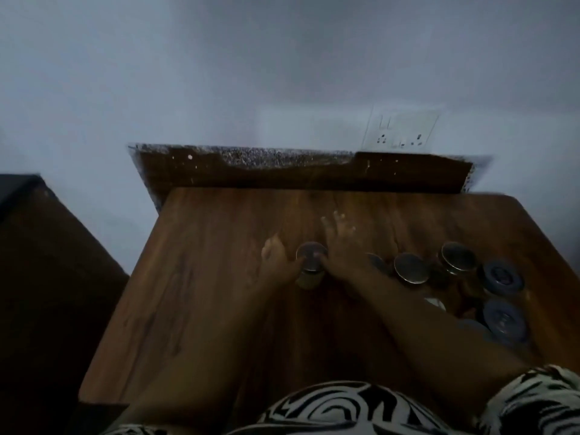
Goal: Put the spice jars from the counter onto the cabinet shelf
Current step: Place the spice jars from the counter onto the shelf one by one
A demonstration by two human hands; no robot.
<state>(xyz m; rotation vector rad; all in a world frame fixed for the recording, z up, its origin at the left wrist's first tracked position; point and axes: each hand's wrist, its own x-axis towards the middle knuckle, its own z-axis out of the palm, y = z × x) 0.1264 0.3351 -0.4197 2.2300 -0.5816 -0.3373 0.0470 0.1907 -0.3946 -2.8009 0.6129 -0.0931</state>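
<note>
A spice jar with a round metal lid (310,262) stands near the middle of the brown wooden surface (204,277). My left hand (277,262) touches its left side and my right hand (340,249) presses its right side, fingers stretched forward past it. Both hands clasp the jar between them. Several more jars stand in a cluster at the right: metal-lidded ones (411,267) (459,257) and grey-lidded ones (502,277) (505,321). My right forearm hides part of that cluster. The picture is dim and blurred.
A dark wooden ledge with a speckled stone top (282,158) runs behind the surface against a pale wall. A white socket plate (401,130) is on the wall at right. A dark cabinet (47,262) stands at left.
</note>
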